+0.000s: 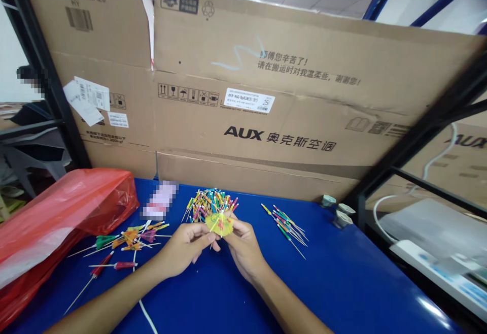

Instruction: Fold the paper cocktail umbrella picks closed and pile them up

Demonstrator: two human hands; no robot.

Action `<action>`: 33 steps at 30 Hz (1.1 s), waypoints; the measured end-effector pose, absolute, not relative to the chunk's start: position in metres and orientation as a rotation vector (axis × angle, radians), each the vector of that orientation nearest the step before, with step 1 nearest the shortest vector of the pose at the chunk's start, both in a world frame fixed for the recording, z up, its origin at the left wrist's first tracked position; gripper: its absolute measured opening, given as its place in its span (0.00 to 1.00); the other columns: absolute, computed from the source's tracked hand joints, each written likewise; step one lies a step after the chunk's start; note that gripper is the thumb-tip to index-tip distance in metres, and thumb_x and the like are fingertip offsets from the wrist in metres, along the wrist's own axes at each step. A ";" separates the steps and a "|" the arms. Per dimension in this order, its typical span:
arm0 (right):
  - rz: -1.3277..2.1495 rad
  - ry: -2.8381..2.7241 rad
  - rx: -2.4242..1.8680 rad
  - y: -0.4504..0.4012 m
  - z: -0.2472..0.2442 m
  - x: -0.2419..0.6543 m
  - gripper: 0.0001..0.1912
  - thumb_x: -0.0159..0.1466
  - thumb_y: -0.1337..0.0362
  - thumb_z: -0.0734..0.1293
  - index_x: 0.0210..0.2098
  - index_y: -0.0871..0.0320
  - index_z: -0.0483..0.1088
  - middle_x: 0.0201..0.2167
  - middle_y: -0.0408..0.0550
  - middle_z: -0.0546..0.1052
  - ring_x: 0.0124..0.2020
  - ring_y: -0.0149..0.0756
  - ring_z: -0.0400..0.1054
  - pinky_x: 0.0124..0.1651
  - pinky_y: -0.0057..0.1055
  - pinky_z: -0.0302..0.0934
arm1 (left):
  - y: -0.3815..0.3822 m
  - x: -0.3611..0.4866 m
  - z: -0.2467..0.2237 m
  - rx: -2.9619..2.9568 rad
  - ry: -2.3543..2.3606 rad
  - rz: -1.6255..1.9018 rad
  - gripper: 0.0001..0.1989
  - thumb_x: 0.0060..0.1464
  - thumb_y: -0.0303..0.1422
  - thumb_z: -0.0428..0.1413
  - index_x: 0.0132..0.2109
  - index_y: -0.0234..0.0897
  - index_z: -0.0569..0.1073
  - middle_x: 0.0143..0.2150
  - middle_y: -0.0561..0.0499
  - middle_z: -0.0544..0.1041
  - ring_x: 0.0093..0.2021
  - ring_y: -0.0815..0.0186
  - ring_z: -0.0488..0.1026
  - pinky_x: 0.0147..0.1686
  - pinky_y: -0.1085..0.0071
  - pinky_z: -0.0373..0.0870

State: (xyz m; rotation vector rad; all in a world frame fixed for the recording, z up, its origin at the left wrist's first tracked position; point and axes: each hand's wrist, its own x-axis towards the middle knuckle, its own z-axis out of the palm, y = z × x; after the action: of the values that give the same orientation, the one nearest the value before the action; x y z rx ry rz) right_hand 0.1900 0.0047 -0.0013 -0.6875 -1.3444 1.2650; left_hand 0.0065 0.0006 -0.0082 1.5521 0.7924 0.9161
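Note:
Between my two hands is a yellow paper cocktail umbrella (219, 225), its canopy spread and marked with a red and green pattern. My left hand (190, 242) pinches it from the left side, fingers closed. On the other side my right hand (243, 242) has its fingers closed at the canopy's right edge. Just behind them lies a big pile of folded cocktail umbrellas (211, 202) in many colours. A smaller bunch of folded umbrellas (285, 222) rests to the right. Partly opened umbrellas (133, 237) are scattered at the left.
A red plastic bag (102, 197) covers the left of the blue table (213, 298). A white cable (142, 308) runs along the tabletop. Small pale objects (338, 212) sit at the back right. Cardboard panels (243, 166) stand behind, and a power strip (437, 273) lies at the right.

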 end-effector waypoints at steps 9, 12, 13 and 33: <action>1.365 -1.301 -0.718 0.005 -0.002 0.188 0.12 0.57 0.54 0.75 0.34 0.57 0.79 0.37 0.49 0.76 0.40 0.40 0.68 0.45 0.36 0.62 | 0.004 0.006 -0.011 1.532 0.853 0.983 0.19 0.59 0.47 0.55 0.39 0.34 0.81 0.37 0.45 0.82 0.16 0.74 0.64 0.17 0.75 0.60; 1.358 -1.310 -0.741 0.007 -0.001 0.190 0.13 0.58 0.55 0.74 0.38 0.56 0.78 0.38 0.49 0.77 0.40 0.40 0.69 0.47 0.37 0.62 | 0.009 0.000 -0.010 1.507 0.979 1.098 0.21 0.60 0.48 0.54 0.41 0.35 0.81 0.35 0.46 0.82 0.17 0.73 0.64 0.19 0.75 0.61; 1.349 -1.334 -0.760 0.007 -0.001 0.191 0.13 0.58 0.55 0.74 0.39 0.56 0.78 0.37 0.48 0.77 0.40 0.40 0.69 0.48 0.37 0.62 | 0.010 -0.002 -0.008 1.488 1.024 1.157 0.21 0.60 0.48 0.54 0.42 0.35 0.81 0.34 0.47 0.81 0.17 0.73 0.63 0.19 0.75 0.60; 1.140 -1.867 -0.885 0.000 0.007 0.190 0.14 0.63 0.53 0.69 0.31 0.57 0.77 0.26 0.42 0.71 0.27 0.30 0.59 0.31 0.27 0.54 | 0.010 -0.004 0.001 1.439 0.875 1.067 0.15 0.51 0.43 0.63 0.36 0.33 0.79 0.28 0.50 0.77 0.24 0.69 0.66 0.24 0.75 0.60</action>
State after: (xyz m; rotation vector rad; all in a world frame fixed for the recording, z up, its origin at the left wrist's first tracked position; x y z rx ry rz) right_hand 0.1902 0.0005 0.0074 -0.8847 -1.8668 1.1397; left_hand -0.0041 0.0098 0.0015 1.4389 0.8751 1.0666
